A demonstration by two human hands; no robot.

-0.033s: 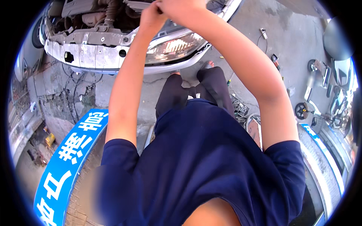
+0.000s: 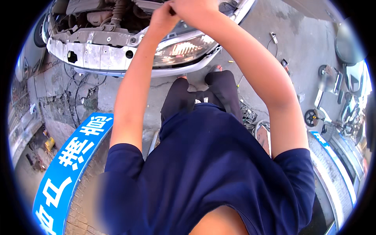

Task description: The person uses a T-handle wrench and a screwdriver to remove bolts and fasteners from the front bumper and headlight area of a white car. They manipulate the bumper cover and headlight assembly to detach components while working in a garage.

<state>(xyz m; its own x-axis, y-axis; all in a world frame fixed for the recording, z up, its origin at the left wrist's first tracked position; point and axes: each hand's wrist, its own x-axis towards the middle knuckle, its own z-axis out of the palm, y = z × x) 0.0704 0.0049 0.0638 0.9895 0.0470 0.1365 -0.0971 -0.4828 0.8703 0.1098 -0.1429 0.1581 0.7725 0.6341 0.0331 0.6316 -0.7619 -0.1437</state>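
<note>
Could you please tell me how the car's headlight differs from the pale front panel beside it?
The headlight has a glossy, see-through cover, while the front panel is opaque and scuffed. Dark holes pierce the front panel; the headlight shows none. The front panel runs longer across the picture, whereas the headlight is shorter and lies to its right. Both sit at the front of the same car.

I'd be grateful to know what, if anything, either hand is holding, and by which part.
That cannot be told: the left hand and right hand are together over the car at the top edge, with no held thing discernible.
</note>
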